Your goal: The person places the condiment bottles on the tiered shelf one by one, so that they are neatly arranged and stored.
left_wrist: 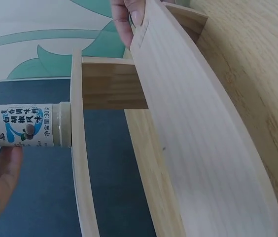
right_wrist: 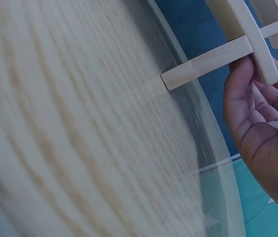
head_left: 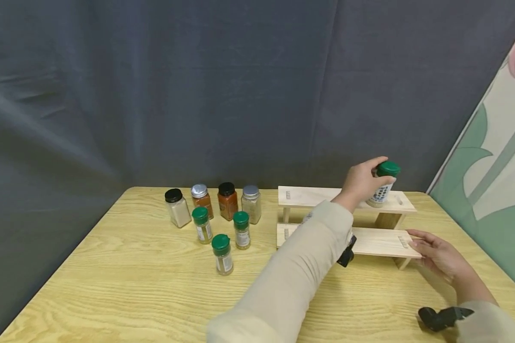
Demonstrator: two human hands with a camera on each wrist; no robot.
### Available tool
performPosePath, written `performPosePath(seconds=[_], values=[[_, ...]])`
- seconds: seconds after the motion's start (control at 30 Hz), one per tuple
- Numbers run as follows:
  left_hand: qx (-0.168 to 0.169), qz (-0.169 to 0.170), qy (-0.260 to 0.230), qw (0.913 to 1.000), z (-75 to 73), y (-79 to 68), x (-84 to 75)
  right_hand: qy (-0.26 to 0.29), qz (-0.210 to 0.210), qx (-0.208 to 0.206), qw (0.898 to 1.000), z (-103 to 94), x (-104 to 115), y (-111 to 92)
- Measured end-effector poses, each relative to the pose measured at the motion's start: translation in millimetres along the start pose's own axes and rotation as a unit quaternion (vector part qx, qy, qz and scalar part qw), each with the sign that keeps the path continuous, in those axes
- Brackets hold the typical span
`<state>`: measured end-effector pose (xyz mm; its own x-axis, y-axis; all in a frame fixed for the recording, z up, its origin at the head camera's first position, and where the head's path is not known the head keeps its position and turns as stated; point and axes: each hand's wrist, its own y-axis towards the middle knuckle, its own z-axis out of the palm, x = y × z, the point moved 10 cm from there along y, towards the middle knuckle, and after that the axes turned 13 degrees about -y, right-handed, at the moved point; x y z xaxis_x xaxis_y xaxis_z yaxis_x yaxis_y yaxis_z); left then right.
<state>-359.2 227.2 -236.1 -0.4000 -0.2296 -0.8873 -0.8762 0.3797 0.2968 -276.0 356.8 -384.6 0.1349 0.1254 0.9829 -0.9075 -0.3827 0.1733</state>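
Note:
My left hand (head_left: 359,185) pinches a green-capped spice jar (head_left: 381,193) near its cap, with the thumb and fingers on opposite sides. The jar's base meets the upper board (head_left: 309,195) of a two-step wooden rack, near its right end. Chinese lettering covers the white label of this spice jar (left_wrist: 25,123) in the left wrist view. My right hand (head_left: 443,259) grips the right end of the lower board (head_left: 382,242), thumb and fingers on either face. The left sleeve (head_left: 300,267) crosses in front of the rack and hides part of the lower board.
Left of the rack stand several jars: a black-capped pale jar (head_left: 178,211), a black-capped red jar (head_left: 228,204), silver-capped jars (head_left: 251,207) and green-capped jars (head_left: 222,257). A dark curtain (head_left: 223,95) hangs behind the wooden table (head_left: 124,276); a patterned panel (head_left: 493,176) stands at right.

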Motion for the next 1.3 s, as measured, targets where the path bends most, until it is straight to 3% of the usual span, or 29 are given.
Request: performPosePath(seconds=[0.23, 0.43, 0.9, 1.3], values=[[-0.03, 0.017, 0.071, 0.9969, 5.9, 1.5, -8.3, -0.01, 0.011, -0.017, 1.0, -2.6, -1.1, -0.6], [-0.038, 0.026, 0.071, 0.9964, 9.2, 2.3, -8.6, -0.019, 0.018, -0.034, 0.999, -4.5, -1.0, -1.2], [-0.058, -0.007, -0.034, 0.9977, 3.5, -0.6, 0.9, -0.014, 0.007, -0.018, 1.0, -1.4, -2.1, 0.9], [-0.082, 0.011, -0.118, 0.9895, -13.4, -9.5, 0.1, 0.0, 0.001, -0.014, 1.0, -1.8, 1.1, 0.4]])
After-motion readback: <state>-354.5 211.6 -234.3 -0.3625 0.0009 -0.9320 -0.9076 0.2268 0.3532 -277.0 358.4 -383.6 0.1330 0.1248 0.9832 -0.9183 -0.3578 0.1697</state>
